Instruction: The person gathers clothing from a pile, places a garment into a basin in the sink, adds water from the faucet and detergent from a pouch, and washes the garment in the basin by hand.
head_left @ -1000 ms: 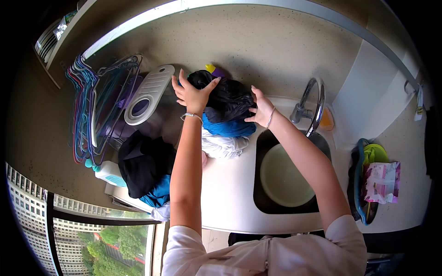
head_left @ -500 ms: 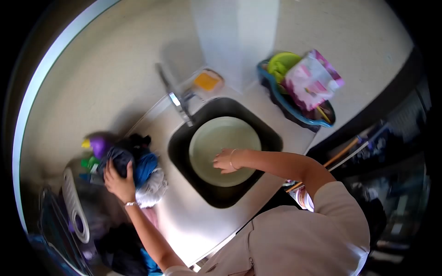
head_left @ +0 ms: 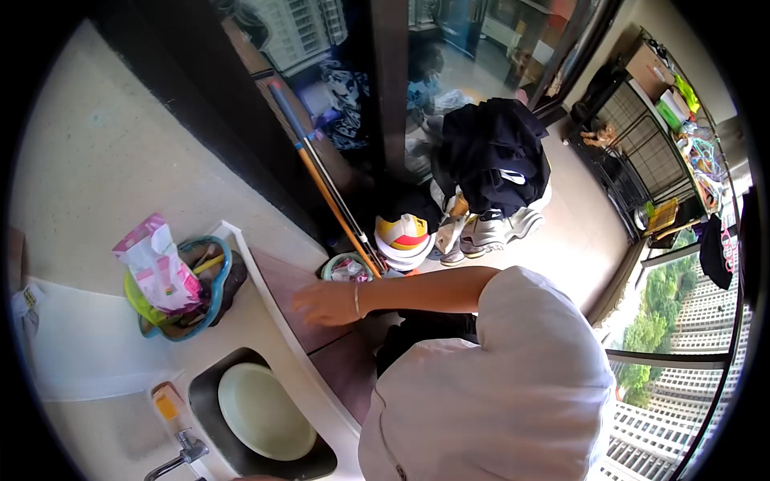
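Note:
One bare arm with a bracelet reaches out past the counter's edge, and its hand, my right hand (head_left: 327, 303), hangs over the cabinet front, blurred by motion. Whether its fingers hold anything cannot be made out. Nearest to it stands a small bin (head_left: 347, 268) with litter inside. The sink (head_left: 210, 398) with a pale green basin (head_left: 265, 411) in it lies at the lower left. Only a sliver of skin shows at the bottom edge beside the sink, too little to make out my left hand.
A blue-rimmed basket (head_left: 222, 282) with a pink and white packet (head_left: 160, 264) stands on the counter. Beyond are long poles (head_left: 333, 196), a striped ball-like object (head_left: 403, 232), shoes (head_left: 493, 230), a dark clothes pile (head_left: 493, 152) and a wire cage (head_left: 642, 152).
The view has swung right, from the sink and the clothes on the counter to the floor. My right hand has left the basin and is now outside the counter's edge. My left hand has gone from view.

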`<control>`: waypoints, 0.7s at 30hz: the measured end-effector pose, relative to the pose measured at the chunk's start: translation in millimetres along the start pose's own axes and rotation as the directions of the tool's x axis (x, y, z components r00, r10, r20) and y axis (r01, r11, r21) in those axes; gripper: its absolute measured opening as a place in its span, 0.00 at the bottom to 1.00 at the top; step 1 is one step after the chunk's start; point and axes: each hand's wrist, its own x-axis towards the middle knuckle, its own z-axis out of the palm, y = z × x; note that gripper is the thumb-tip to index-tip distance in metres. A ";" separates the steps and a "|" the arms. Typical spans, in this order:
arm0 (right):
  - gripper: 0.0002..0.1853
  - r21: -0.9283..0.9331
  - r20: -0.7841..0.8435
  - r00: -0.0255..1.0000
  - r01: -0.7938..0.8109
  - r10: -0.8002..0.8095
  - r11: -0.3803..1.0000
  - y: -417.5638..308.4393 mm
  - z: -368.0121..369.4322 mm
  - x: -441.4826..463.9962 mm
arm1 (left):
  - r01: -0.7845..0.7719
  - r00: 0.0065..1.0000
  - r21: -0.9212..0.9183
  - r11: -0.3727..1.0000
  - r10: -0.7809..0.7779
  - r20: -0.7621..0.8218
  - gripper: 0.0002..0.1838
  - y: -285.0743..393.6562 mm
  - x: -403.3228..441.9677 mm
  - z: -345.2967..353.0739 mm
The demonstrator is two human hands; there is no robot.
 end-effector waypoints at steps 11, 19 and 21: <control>0.09 -0.173 -0.300 0.781 -0.609 0.547 0.774 -4.7 -141.4 -259.9 | -0.102 0.925 -0.479 0.872 0.260 0.276 0.13 235.0 -46.3 -33.0; 0.08 -0.082 -0.333 0.725 -0.659 0.603 0.747 -34.8 -165.0 -375.9 | 0.027 0.791 -0.818 0.574 0.488 0.369 0.12 362.9 -96.2 -84.2; 0.09 -0.077 -0.416 0.650 -0.722 0.636 0.687 -50.8 -172.2 -408.6 | 0.117 0.752 -0.878 0.464 0.537 0.384 0.14 399.5 -101.8 -94.8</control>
